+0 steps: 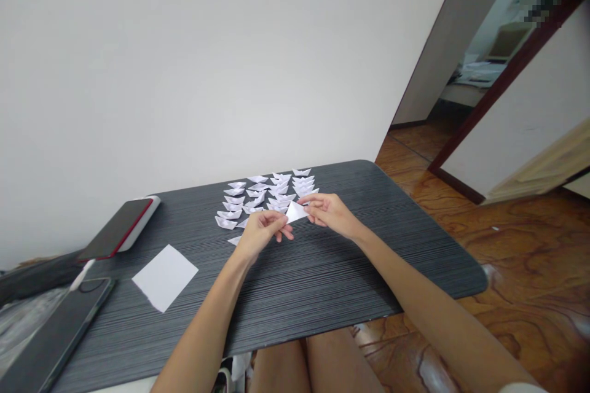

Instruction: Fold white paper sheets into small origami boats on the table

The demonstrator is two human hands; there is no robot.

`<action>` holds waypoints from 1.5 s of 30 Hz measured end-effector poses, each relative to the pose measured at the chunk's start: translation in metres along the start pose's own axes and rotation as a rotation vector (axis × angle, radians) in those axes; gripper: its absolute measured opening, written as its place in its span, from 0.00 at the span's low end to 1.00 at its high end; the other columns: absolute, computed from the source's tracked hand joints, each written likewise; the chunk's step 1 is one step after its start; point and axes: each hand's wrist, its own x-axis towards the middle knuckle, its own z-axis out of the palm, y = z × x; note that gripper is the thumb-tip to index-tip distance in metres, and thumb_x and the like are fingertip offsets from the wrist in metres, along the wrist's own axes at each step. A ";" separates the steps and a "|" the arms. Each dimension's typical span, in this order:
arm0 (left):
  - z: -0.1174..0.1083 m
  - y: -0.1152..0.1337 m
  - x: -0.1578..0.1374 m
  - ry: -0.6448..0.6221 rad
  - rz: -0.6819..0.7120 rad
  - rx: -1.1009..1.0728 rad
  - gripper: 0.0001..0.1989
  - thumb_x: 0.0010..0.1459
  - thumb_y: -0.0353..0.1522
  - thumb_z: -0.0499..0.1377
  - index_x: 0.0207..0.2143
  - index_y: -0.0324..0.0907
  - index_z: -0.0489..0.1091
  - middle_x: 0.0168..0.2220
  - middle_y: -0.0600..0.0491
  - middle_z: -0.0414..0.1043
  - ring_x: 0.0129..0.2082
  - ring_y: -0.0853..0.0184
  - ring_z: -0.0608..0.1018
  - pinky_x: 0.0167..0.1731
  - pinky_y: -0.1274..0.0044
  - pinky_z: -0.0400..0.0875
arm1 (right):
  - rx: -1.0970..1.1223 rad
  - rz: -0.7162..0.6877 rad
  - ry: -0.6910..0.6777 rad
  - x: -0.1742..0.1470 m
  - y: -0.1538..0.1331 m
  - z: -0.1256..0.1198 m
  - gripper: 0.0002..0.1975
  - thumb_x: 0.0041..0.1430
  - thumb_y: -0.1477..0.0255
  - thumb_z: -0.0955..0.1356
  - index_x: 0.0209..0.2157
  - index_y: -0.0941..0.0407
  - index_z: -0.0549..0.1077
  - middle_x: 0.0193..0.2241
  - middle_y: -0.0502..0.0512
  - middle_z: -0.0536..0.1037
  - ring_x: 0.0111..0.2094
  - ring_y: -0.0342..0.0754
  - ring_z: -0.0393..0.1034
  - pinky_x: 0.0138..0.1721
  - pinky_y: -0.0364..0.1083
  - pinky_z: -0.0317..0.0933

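While holding folded white paper (296,212) over the table (318,282), with peak toward the wall (221,73) and long axis hand to hand, now pinching one end with the left hand (260,228), the other with the right hand (334,215), on inward-slanting forearms (209,313), near paper boats (280,190).

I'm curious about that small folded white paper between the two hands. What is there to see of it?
The folded paper is small, white and crisp-looking, roughly triangular, with a corner pointing up. It is held over the dark table, just this side of the paper boats. The left hand pinches its lower left corner; the right hand grips its right side. Fingers cover its ends, and the number of layers cannot be made out.
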 end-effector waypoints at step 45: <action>0.013 -0.009 -0.001 0.085 0.140 0.113 0.17 0.46 0.36 0.59 0.38 0.36 0.68 0.36 0.47 0.72 0.31 0.67 0.75 0.32 0.76 0.69 | -0.059 -0.193 -0.022 -0.005 0.001 0.017 0.14 0.50 0.74 0.63 0.40 0.60 0.71 0.20 0.49 0.67 0.21 0.38 0.61 0.26 0.41 0.58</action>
